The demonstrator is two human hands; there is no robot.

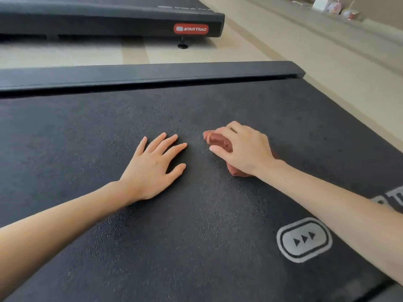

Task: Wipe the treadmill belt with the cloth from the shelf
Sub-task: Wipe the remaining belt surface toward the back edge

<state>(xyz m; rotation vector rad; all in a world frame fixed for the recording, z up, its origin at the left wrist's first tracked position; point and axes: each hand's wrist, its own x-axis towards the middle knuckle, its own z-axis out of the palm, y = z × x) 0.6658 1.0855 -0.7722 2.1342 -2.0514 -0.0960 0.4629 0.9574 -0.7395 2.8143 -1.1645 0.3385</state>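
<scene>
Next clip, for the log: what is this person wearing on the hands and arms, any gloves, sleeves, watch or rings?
The left hand and right hand are ungloved. The left forearm and right forearm are bare to the frame edge: no sleeve, watch or bracelet shows. A faint line on one right finger might be a ring; too blurred to tell.

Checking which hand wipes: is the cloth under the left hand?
No, the reddish cloth is bunched under the right hand; the left hand lies flat on the bare belt.
</scene>
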